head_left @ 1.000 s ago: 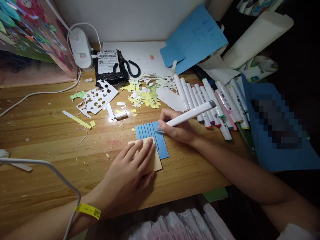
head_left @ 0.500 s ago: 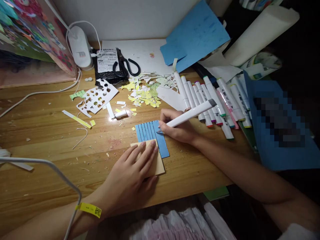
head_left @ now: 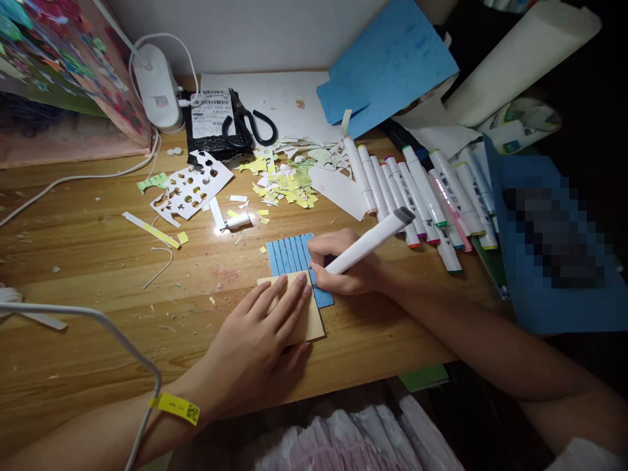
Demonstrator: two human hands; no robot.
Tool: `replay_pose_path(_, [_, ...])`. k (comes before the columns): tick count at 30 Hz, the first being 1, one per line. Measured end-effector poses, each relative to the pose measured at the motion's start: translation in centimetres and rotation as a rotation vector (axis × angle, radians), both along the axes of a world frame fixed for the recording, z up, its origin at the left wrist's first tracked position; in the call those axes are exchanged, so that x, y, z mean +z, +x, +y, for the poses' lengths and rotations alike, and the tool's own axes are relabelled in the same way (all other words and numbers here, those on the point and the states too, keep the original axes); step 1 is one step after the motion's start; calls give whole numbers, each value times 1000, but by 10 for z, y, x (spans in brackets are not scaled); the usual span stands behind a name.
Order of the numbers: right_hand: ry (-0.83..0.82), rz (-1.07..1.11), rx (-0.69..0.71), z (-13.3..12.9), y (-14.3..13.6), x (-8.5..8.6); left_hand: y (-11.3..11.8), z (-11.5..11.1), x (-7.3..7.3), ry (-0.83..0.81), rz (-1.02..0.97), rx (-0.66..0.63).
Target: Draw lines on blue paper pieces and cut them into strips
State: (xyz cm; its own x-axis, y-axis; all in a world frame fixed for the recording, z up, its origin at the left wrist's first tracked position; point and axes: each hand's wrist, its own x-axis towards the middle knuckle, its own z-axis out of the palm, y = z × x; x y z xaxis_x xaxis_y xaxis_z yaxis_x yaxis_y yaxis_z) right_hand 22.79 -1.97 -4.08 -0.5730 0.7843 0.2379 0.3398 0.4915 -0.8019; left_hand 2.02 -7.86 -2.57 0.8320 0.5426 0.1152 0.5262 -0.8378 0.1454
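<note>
Marker [head_left: 366, 245] is gripped in the right hand [head_left: 346, 269], thumb and fingers bunched around its lower end, right over the right side of the blue card [head_left: 292, 255]. It leans back so the gray end points up and off to the right; the fingers mostly cover the tip, so I can't tell if it's actually touching. Right forearm comes in from the card's lower right. Left hand [head_left: 262, 320] is open, palm down, fingers a little apart and aimed up at the card, laid on a tan square [head_left: 311, 320] that overlaps the card's near-left part. That arm reaches in from the lower left of the card, yellow band [head_left: 175, 409] at the wrist. Dark lines run along the bit of card you can see. Paper scraps [head_left: 287, 188] sit behind it, scissors [head_left: 240, 118] farther back and left, more pens [head_left: 422, 196] back and right.
</note>
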Motion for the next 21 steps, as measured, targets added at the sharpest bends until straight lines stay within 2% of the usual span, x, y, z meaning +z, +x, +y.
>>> replay_pose_path(12, [75,5,46,-2,-2,-2,0,0,2,-35,-20,8])
replay_pose_path(21, [74,-28,188,-3,-3,2,-1,4,2,-65,-13,8])
